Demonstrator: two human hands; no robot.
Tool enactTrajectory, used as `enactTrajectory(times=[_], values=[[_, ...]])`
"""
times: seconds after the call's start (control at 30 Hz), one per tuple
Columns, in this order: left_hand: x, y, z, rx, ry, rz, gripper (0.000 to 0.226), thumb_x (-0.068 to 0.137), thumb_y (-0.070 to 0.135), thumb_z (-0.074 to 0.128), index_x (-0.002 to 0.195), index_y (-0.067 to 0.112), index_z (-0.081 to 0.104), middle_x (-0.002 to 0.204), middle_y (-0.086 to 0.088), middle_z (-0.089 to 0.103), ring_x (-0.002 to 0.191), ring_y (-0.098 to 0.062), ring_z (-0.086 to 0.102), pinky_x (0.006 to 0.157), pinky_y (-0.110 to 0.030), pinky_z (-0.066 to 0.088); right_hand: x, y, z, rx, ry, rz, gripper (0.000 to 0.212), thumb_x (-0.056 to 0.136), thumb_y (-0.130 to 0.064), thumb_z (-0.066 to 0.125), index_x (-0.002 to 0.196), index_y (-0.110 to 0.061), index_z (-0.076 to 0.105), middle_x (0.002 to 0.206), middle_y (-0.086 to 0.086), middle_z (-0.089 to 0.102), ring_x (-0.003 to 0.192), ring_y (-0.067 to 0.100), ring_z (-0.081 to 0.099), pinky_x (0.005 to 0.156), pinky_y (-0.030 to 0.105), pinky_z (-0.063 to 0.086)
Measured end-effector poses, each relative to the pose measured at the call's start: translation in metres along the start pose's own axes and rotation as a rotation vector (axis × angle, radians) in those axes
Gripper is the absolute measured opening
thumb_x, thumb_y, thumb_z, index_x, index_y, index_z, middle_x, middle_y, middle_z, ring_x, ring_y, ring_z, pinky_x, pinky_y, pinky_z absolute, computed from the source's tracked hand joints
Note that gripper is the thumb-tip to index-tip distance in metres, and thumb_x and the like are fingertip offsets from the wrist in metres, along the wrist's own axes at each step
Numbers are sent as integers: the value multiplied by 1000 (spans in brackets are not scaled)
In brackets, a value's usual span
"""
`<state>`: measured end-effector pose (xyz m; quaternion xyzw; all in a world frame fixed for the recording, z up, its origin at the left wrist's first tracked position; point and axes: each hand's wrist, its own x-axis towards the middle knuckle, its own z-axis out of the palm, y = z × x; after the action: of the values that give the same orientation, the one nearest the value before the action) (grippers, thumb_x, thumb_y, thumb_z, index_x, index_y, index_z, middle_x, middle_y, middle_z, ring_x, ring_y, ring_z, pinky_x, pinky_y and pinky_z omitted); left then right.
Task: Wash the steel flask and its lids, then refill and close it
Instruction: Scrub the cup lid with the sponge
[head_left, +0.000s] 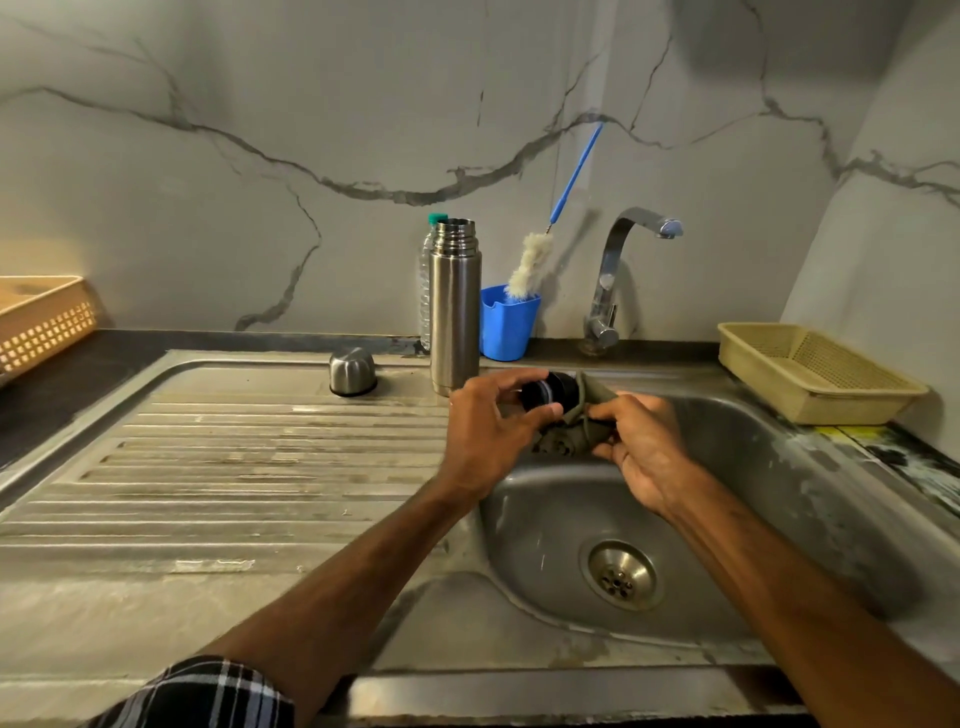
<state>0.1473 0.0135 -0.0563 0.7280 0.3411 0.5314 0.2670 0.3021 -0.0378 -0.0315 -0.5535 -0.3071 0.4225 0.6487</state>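
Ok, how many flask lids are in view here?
2: the steel cup lid stands on the drainboard left of the flask; the black inner lid is in the left hand.

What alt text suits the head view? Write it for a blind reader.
Over a steel sink, the left hand holds a round black flask lid while the right hand pinches an olive cloth against it. The tall steel flask stands open behind, its domed steel cap on the drainboard.
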Motion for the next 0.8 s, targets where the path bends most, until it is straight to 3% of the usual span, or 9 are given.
enactTrajectory(times=[0.1,0.2,0.27,0.37,0.53,0.63,0.7,0.77,0.8], values=[[-3,1,7,117,21,33,47,84,24,82,129,17,68,121,-2,73,102,2,66,85,-8,52,-1,4,1,-3,-19,25,27,89,7,56,111,-1,68,96,16,73,92,27,71,71,37,58],[0,1,5,237,32,121,45,87,23,79,129,13,67,122,-8,71,110,-14,67,95,-30,57,-2,1,1,-60,-17,-43,32,87,2,65,118,-7,68,100,12,75,93,24,73,78,37,61],[-3,5,6,336,-4,183,45,88,22,78,130,11,66,122,-8,70,112,-17,65,99,-38,56,-4,-2,0,-161,42,-122,36,86,-1,69,121,-9,68,99,8,75,87,19,73,68,28,59],[-7,7,11,417,-48,215,46,91,28,75,133,12,63,122,-7,68,111,-17,63,98,-36,55,-9,-2,0,-326,101,-254,35,87,1,68,121,-9,67,100,2,72,80,7,67,55,13,52],[-10,16,12,439,-99,270,40,91,32,75,126,12,68,114,-7,72,102,-19,66,92,-35,56,-9,-4,-1,-518,86,-419,40,88,9,60,122,-12,69,110,5,70,93,12,66,60,11,52],[-4,12,7,376,-118,178,19,91,31,74,107,22,73,93,3,73,85,-10,67,81,-35,59,-7,-4,-2,-501,-32,-406,40,90,9,58,121,-13,69,110,3,70,85,6,65,56,11,53],[3,8,1,340,-105,104,11,89,30,73,100,25,75,83,8,72,76,-6,67,74,-35,59,-11,-4,3,-566,-94,-481,40,89,10,60,118,-15,71,110,0,71,90,5,66,69,15,57],[5,7,-3,319,-132,97,16,89,29,74,105,24,76,85,8,75,78,-7,69,75,-34,60,-11,-4,6,-592,-100,-538,43,86,12,59,112,-18,74,108,-1,74,96,9,68,82,22,58],[4,9,-3,308,-171,102,19,90,29,74,108,24,76,89,7,76,80,-6,69,76,-32,61,-9,-4,4,-575,-90,-528,44,85,13,57,110,-18,75,106,0,74,97,10,69,82,24,59]])
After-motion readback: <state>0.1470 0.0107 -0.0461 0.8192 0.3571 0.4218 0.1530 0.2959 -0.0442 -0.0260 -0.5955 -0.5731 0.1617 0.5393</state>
